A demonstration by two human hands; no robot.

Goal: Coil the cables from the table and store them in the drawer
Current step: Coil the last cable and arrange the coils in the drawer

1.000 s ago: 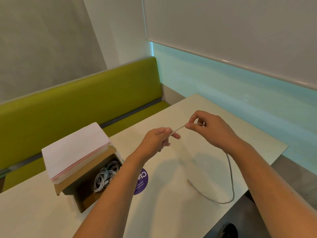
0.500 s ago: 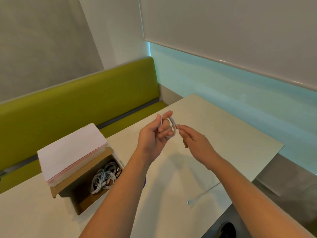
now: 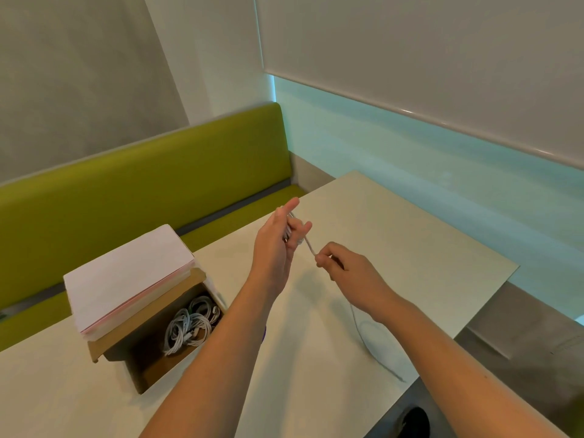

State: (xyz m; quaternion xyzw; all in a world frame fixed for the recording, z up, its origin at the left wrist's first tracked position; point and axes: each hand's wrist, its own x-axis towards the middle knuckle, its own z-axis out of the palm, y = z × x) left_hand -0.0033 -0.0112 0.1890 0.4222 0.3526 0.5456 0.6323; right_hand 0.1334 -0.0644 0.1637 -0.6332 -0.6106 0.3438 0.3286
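Note:
A thin white cable (image 3: 366, 343) runs from my left hand (image 3: 278, 245) through my right hand (image 3: 344, 270) and trails down across the pale table (image 3: 395, 235) to its free end near the right edge. My left hand is raised above the table with turns of the cable wound round its fingers. My right hand pinches the taut stretch of cable just right of it. At the left an open cardboard drawer (image 3: 151, 365) holds several coiled white cables (image 3: 189, 327).
A white stack of paper (image 3: 126, 276) lies on top of the cardboard drawer box. A green bench (image 3: 126, 184) runs behind the table. The table's right edge drops to a grey floor, where a dark shoe (image 3: 414, 422) shows.
My left hand has lifted and turned, with more cable wound on its fingers. My right hand has slid down and right along the cable. The loose tail on the table has shortened.

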